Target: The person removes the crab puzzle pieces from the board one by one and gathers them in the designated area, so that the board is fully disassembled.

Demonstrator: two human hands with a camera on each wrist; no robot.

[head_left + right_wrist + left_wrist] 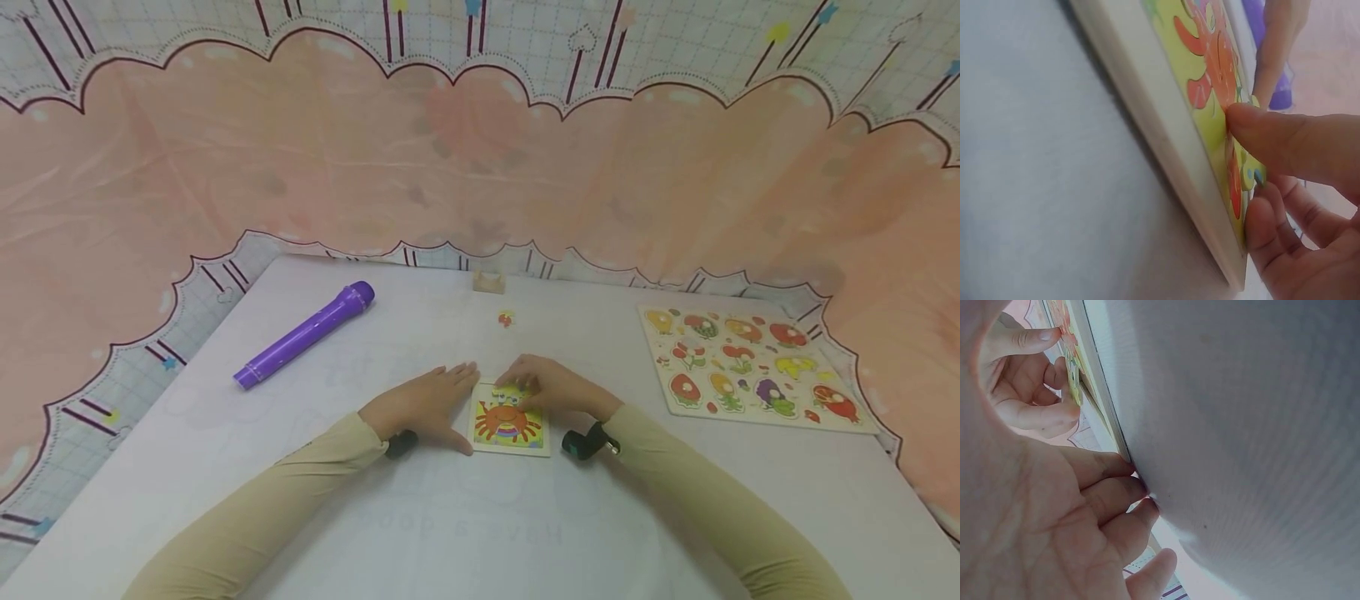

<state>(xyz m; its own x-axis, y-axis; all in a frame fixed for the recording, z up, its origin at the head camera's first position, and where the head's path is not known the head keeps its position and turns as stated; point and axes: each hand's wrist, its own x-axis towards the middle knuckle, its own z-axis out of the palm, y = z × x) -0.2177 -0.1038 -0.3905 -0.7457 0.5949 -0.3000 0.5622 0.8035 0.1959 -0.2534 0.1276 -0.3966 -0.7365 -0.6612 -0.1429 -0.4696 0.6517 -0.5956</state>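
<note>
A small square crab jigsaw puzzle (507,432) in a pale frame lies on the white table. My left hand (429,407) is spread beside it, fingertips at its left edge and the thumb near the lower left corner. Over the upper right part, my right hand (558,388) pinches a yellow-green puzzle piece (1251,172) between thumb and curled fingers. This piece stands tilted up from the picture in the right wrist view, with the thumb tip close to the crab. Part of the puzzle's upper right is hidden under the right hand.
A purple toy microphone (303,335) lies at the left. Beyond the puzzle are a small red-and-yellow piece (506,318) and a wooden block (489,282) near the far edge. A fruit puzzle board (678,402) lies at the right. Patterned cloth (360,158) hangs behind the table.
</note>
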